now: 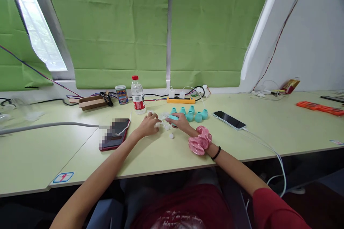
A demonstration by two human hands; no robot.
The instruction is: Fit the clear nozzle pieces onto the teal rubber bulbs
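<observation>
My right hand (182, 123) is closed around a small turquoise piece (173, 117), partly hidden by the fingers. To its left my left hand (149, 125) reaches over the table with fingers bent and apart, its fingertips beside small clear plastic pieces (166, 126); I see nothing held in it. One round whitish cap-like piece (171, 136) lies nearer to me. Just beyond my right hand stand several turquoise bulb-shaped pieces with narrow necks (198, 116).
A clear bottle with a red cap (138, 96), a can (122, 95) and an orange power strip (180, 100) stand behind. A phone (229, 120) with its cable lies right, a dark tablet-like device (115, 136) left. An open cardboard box (92, 103) sits further back.
</observation>
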